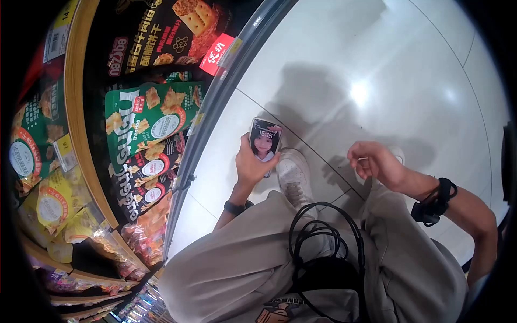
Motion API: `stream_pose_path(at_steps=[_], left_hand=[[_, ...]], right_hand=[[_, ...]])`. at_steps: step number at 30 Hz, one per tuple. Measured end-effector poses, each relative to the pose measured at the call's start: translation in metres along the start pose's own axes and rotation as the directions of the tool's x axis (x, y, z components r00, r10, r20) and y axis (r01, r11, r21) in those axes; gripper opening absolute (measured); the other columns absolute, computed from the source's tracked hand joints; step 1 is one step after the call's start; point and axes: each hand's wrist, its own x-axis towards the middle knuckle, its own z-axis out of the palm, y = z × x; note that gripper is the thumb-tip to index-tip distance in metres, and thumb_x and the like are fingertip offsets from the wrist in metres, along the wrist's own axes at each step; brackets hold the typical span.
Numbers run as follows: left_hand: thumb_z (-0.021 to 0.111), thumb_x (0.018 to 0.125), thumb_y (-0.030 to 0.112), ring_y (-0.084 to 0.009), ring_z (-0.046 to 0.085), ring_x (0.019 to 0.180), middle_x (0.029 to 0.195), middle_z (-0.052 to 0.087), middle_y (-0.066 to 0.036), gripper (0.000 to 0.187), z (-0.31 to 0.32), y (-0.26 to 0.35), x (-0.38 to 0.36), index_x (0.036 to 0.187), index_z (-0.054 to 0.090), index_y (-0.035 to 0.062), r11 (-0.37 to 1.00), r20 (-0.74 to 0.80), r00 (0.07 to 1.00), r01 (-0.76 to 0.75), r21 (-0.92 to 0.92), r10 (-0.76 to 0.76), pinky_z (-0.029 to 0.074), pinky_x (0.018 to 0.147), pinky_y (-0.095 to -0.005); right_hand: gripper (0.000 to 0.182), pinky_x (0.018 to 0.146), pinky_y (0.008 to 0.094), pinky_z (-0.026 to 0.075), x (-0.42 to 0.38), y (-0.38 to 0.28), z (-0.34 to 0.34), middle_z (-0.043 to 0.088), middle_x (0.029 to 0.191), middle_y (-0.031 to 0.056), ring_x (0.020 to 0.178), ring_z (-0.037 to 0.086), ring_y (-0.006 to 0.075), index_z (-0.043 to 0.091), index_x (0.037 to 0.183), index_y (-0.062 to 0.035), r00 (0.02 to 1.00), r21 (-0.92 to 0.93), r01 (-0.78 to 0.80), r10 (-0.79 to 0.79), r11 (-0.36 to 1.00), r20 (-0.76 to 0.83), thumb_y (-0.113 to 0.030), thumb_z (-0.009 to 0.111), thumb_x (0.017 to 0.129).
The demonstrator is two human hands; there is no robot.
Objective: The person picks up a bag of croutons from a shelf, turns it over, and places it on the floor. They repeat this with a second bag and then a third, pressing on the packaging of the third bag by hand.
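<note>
My left hand (252, 168) is closed around a smartphone (265, 141), its thumb along the lower right edge. The phone's lit screen reads 15:15 over a portrait picture. It is held above the floor, just left of a white shoe (295, 175). My right hand (381, 164) hangs over the floor near the other shoe, fingers loosely curled with small gaps between them, and nothing shows in it. A dark band (238, 208) circles my left wrist, and a black strapped device (435, 202) sits on my right wrist.
Store shelves on the left hold a green snack bag (156, 118), a black biscuit box (172, 37) and several other packets. A red promotion tag (217, 54) hangs on the dark shelf edge (215, 99). Looped black cables (326, 229) lie between my knees. Pale tiles (344, 48) cover the floor.
</note>
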Motion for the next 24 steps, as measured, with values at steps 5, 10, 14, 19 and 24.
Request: stream_pose_path(at_steps=[5, 10, 14, 19, 24], left_hand=[[0.089, 0.064, 0.028, -0.0347, 0.068, 0.080, 0.090, 0.067, -0.020, 0.074, 0.000, -0.023, 0.005, 0.115, 0.043, 0.0002, 0.995, -0.123, 0.989, 0.067, -0.072, -0.076, 0.053, 0.071, -0.0397], [0.088, 0.067, 0.033, -0.0227, 0.065, 0.081, 0.092, 0.066, -0.016, 0.066, 0.004, -0.074, 0.015, 0.106, 0.049, -0.0029, 0.912, -0.243, 0.886, 0.346, -0.220, -0.394, 0.053, 0.074, -0.0361], [0.086, 0.068, 0.033, -0.0225, 0.064, 0.085, 0.098, 0.064, -0.019, 0.069, 0.002, -0.121, 0.017, 0.108, 0.048, -0.0070, 0.878, -0.279, 0.836, 0.420, -0.231, -0.473, 0.052, 0.077, -0.0358], [0.083, 0.074, 0.029, -0.0201, 0.058, 0.091, 0.101, 0.058, -0.011, 0.060, -0.015, -0.111, 0.017, 0.113, 0.049, -0.0024, 0.624, -0.007, 0.775, 0.504, -0.597, -0.632, 0.050, 0.080, -0.0343], [0.081, 0.076, 0.026, -0.0173, 0.057, 0.087, 0.100, 0.058, -0.010, 0.055, -0.009, -0.091, 0.025, 0.111, 0.049, -0.0019, 0.645, 0.006, 0.781, 0.520, -0.561, -0.624, 0.050, 0.078, -0.0324]], right_hand=[[0.027, 0.063, 0.0252, 0.041, 0.004, -0.008, 0.005, 0.057, 0.081, 0.0008, 0.068, 0.050, 0.0108, 0.059, 0.093, -0.0073, 0.989, -0.013, 0.134, -0.132, 0.991, 0.063, -0.032, 0.047, 0.095], [0.028, 0.064, 0.0246, 0.041, 0.000, -0.007, 0.005, 0.056, 0.082, 0.0006, 0.070, 0.049, 0.0103, 0.060, 0.095, -0.0072, 0.983, -0.011, 0.173, -0.172, 0.985, 0.071, -0.032, 0.046, 0.095], [0.029, 0.065, 0.0254, 0.041, 0.004, -0.002, 0.000, 0.055, 0.082, 0.0005, 0.070, 0.048, 0.0109, 0.060, 0.095, -0.0074, 0.990, -0.034, 0.137, -0.135, 0.990, 0.049, -0.033, 0.046, 0.095], [0.026, 0.065, 0.0261, 0.042, 0.006, -0.001, 0.000, 0.058, 0.081, 0.0005, 0.069, 0.051, 0.0111, 0.060, 0.091, -0.0076, 0.989, -0.025, 0.144, -0.143, 0.989, 0.037, -0.031, 0.049, 0.091], [0.027, 0.065, 0.0266, 0.041, 0.006, -0.003, -0.003, 0.057, 0.081, 0.0004, 0.070, 0.050, 0.0114, 0.060, 0.092, -0.0079, 0.987, -0.015, 0.155, -0.155, 0.988, 0.034, -0.032, 0.048, 0.092]])
